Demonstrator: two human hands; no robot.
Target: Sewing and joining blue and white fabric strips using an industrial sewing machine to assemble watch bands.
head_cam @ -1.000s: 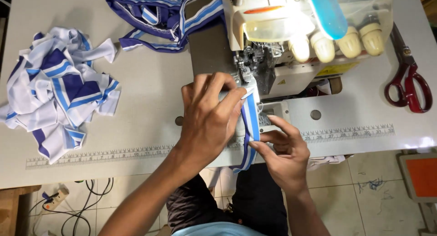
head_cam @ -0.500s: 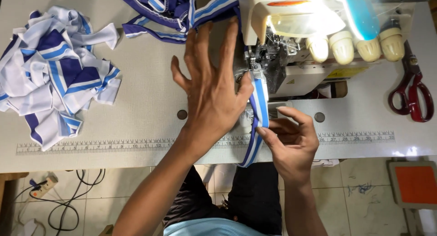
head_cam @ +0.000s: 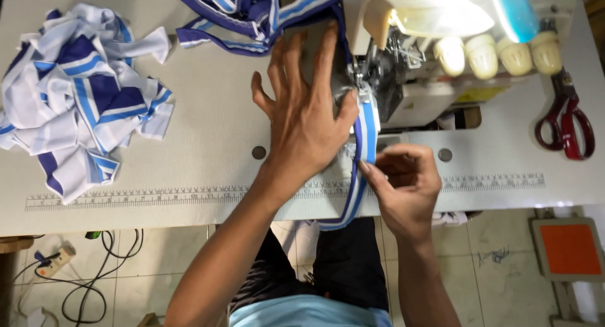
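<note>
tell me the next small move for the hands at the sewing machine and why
Probably ease the striped strip a little further toward the needle. The left hand lies flat beside the sewing machine head, the right hand pinches the strip's near part, and its tail hangs off the table edge, unsewn.

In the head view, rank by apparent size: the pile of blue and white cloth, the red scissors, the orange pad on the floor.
1. Pile of blue and white cloth, clearly largest.
2 and 3. Red scissors and orange pad look alike in size; the pad lies lower, farther from the camera, so no firm ranking.
</note>
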